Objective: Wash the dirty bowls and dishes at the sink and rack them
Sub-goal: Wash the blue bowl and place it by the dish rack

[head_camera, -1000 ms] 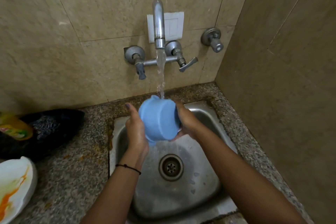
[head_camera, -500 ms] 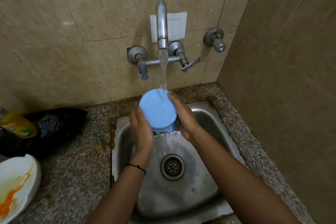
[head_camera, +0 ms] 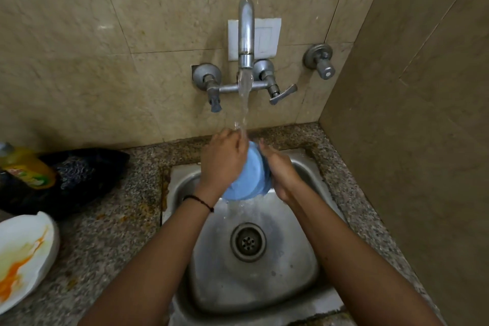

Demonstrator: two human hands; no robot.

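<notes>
The blue bowl [head_camera: 251, 174] is held between both hands above the sink [head_camera: 264, 286], directly under the water stream [head_camera: 244, 103] from the faucet [head_camera: 246, 34]. It stands on edge, with its axis apparently running roughly left to right. My left hand [head_camera: 222, 164] grips it, fingers curled over the far side. My right hand [head_camera: 283, 174] presses the opposite side, fingers nearly straight. The stained plate [head_camera: 23, 254] lies on the desk [head_camera: 119, 233] well to the left, nearer my left hand. No rack is in view.
</notes>
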